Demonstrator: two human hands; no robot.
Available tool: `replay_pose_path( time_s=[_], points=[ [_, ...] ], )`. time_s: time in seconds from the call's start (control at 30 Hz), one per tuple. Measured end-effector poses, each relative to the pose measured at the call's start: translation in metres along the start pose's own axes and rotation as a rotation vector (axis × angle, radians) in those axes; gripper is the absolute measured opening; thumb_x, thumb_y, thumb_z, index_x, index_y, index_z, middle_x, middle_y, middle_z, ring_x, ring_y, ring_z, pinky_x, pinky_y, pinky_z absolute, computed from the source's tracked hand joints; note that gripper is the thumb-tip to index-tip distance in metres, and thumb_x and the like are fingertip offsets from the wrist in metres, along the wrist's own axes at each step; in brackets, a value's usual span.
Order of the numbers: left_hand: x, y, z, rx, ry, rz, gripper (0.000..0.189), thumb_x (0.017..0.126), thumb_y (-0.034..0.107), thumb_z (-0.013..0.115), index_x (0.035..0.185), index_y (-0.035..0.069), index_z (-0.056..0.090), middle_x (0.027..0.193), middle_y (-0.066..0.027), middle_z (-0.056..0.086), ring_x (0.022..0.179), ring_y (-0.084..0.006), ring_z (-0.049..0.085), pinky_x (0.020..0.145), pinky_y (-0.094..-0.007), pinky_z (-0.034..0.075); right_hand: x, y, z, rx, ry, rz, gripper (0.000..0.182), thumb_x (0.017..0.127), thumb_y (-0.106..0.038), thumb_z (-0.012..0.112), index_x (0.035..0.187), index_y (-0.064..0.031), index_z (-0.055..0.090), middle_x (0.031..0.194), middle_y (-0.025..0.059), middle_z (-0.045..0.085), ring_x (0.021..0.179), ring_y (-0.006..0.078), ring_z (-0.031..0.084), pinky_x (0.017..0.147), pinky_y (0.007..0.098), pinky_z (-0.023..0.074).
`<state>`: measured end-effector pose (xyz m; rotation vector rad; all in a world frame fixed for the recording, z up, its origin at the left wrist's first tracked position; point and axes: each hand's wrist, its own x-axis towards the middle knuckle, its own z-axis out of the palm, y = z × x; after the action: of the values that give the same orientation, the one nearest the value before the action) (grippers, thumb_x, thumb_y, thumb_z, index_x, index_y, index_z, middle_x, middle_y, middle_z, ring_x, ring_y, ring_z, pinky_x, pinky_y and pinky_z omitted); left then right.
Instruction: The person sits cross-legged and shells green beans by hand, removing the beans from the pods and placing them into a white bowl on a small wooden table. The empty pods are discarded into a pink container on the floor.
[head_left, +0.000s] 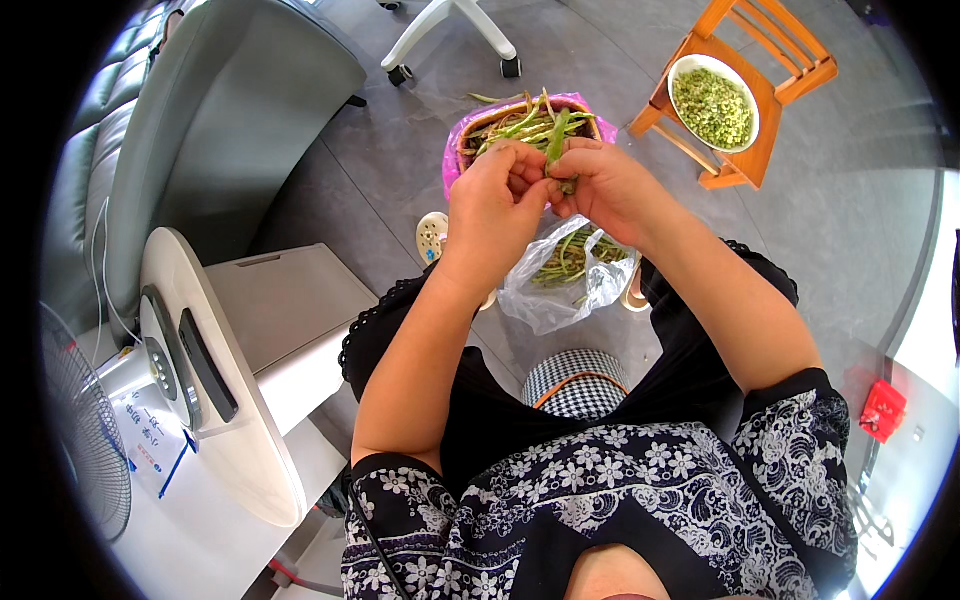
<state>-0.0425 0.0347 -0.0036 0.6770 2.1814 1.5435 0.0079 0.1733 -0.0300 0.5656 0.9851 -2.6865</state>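
Between the fingers of both hands is a green bean pod (557, 136), its upper end standing up past the fingertips. My left hand (504, 184) pinches it low down from one side, and my right hand (600, 178) grips it from the other. Just beyond the hands, a basket lined with a pink plastic bag (455, 154) holds many long bean pods (517, 124), some green and some browned. Below the hands, a clear plastic bag (536, 304) lies open on the floor between my feet with more pods (562, 262) inside.
A white bowl of shelled green beans (712, 105) rests on a small wooden chair (769, 142) at the upper right. To the left stand a grey sofa (225, 97), a cream side table (247, 457) and a fan (82, 420). A checkered stool (577, 375) is beneath me.
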Motion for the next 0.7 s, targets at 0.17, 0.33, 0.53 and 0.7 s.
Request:
replay_pose_path(
  time_s=[0.17, 0.33, 0.53, 0.7],
  points=[
    [0.006, 0.006, -0.005, -0.136, -0.120, -0.246, 0.024, 0.077, 0.007, 0.065, 0.098, -0.001, 0.055, 0.074, -0.0017, 0.055, 0.061, -0.0073, 0.053, 0.053, -0.0197, 0.042, -0.002, -0.004, -0.001, -0.128, 0.071, 0.017, 0.010, 0.073, -0.001, 0.049, 0.081, -0.0002, 0.054, 0.073, 0.0074, 0.054, 0.059, 0.0143, 0.050, 0.049, 0.0261, 0.0388],
    [0.015, -0.008, -0.005, -0.390, -0.143, -0.466, 0.025, 0.078, 0.016, 0.065, 0.098, 0.002, 0.059, 0.073, 0.0021, 0.056, 0.058, -0.0048, 0.048, 0.049, -0.0193, 0.038, 0.008, 0.001, -0.012, -0.283, -0.066, 0.098, 0.015, 0.071, 0.001, 0.050, 0.085, 0.0010, 0.056, 0.075, 0.0071, 0.054, 0.061, 0.0153, 0.052, 0.052, 0.0262, 0.0413],
    [0.037, -0.049, -0.003, -0.661, -0.063, -0.668, 0.015, 0.081, 0.012, 0.061, 0.094, 0.005, 0.062, 0.073, 0.0007, 0.059, 0.056, -0.0064, 0.050, 0.048, -0.0201, 0.039, 0.022, -0.011, -0.050, -0.286, 0.178, -0.024, 0.025, 0.067, 0.006, 0.053, 0.091, 0.0027, 0.058, 0.073, 0.0084, 0.055, 0.064, 0.0158, 0.052, 0.055, 0.0267, 0.0436],
    [0.060, -0.108, -0.009, -0.486, -0.042, -0.756, 0.017, 0.081, 0.015, 0.062, 0.092, 0.002, 0.059, 0.075, -0.0039, 0.058, 0.060, -0.0104, 0.055, 0.048, -0.0215, 0.044, 0.018, -0.072, -0.121, -0.468, 0.499, -0.255, 0.022, 0.075, -0.001, 0.055, 0.097, 0.0031, 0.058, 0.083, 0.0068, 0.057, 0.072, 0.0140, 0.054, 0.062, 0.0245, 0.0460]
  ],
)
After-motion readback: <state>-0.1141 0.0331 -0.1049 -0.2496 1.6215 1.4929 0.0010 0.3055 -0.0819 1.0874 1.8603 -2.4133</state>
